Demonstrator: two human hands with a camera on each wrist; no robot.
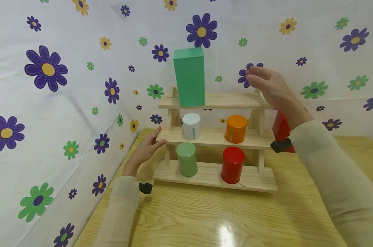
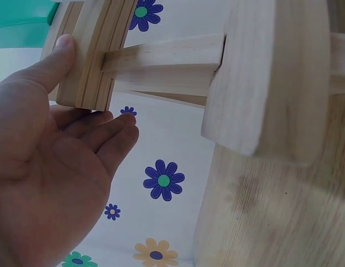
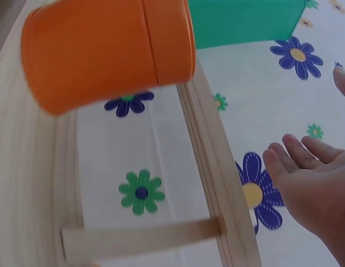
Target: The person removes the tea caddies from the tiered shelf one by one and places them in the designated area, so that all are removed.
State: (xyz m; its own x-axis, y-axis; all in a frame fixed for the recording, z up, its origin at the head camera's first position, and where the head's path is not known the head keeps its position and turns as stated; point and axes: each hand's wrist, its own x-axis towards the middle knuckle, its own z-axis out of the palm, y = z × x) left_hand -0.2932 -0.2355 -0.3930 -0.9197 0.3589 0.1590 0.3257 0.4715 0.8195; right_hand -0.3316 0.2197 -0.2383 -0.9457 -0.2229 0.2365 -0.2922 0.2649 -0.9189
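A three-tier wooden display rack stands on the table. My left hand grips the left end of its middle board, thumb on one face and fingers round the other in the left wrist view. Over the right end of the top board my right hand is raised, fingers extended and holding nothing. A tall green box stands on the top board's left part. White and orange canisters sit on the middle board, light green and red ones on the bottom board.
A red box-like object stands at the rack's right, partly hidden behind my right forearm. White cloth with printed flowers hangs behind and along the left. The wood-grain table extends in front of the rack.
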